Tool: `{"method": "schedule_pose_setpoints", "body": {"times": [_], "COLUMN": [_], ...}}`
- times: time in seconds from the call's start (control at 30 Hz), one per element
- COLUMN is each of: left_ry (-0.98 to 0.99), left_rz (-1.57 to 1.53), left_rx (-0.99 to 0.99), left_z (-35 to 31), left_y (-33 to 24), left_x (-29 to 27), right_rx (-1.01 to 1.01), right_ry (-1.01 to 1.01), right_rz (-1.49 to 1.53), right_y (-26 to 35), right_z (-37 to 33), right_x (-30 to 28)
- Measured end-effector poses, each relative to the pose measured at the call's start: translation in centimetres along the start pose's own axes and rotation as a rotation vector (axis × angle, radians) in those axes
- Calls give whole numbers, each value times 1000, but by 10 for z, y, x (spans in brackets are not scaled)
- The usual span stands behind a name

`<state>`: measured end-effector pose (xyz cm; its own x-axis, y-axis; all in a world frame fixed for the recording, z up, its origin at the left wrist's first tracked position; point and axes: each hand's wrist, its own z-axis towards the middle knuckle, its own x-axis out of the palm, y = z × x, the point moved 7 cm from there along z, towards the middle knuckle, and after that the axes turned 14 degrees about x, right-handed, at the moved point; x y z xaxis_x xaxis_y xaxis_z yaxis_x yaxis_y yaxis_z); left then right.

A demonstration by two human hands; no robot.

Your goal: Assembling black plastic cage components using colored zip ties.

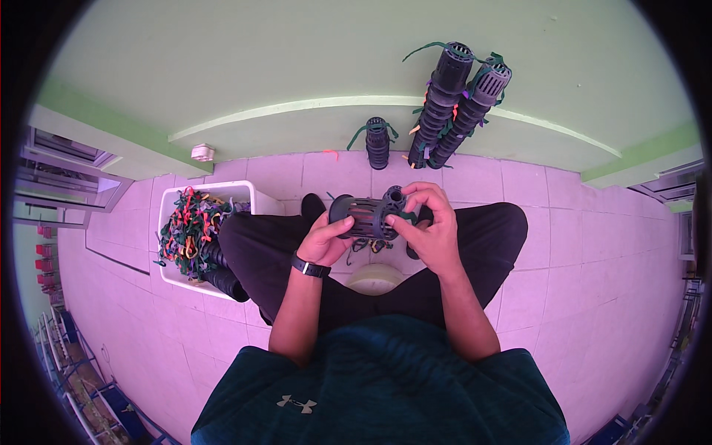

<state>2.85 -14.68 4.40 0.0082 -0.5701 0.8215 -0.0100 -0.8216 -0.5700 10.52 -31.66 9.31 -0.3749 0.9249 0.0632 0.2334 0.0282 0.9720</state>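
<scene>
Above my lap, my left hand (326, 237) is closed around the left end of a black slotted plastic cup (365, 217) lying on its side. A smaller ring-shaped part (394, 197) stands out at the cup's right end. There my right hand (432, 230) has its thumb and fingers pinched on a dark green strip (406, 217), close against the cup. The fingertips partly hide the strip. Several dark and yellowish strips (373, 244) show below the cup, between my legs.
On my left a white bin (169, 273) holds colourful strips (194, 231) and black cups. Two tall stacks of slotted cups (439, 96) and a shorter stack (377, 144) stand by the green wall. An orange strip (331, 154) lies on the tiled floor (530, 245).
</scene>
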Motion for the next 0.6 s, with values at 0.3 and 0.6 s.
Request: {"method": "schedule_pose_setpoints", "body": {"times": [0.3,0.6], "left_ry": [-24,-280], "left_rz": [134,213], "left_rx": [-55,-60], "left_z": [-8,3], "left_y": [-2,8], "left_x": [-26,-33], "right_rx": [-505,-30], "right_ry": [101,371], "right_rz": [-835,253], "right_y": [39,25], "right_z": [-23,-4], "right_x": [27,20]}}
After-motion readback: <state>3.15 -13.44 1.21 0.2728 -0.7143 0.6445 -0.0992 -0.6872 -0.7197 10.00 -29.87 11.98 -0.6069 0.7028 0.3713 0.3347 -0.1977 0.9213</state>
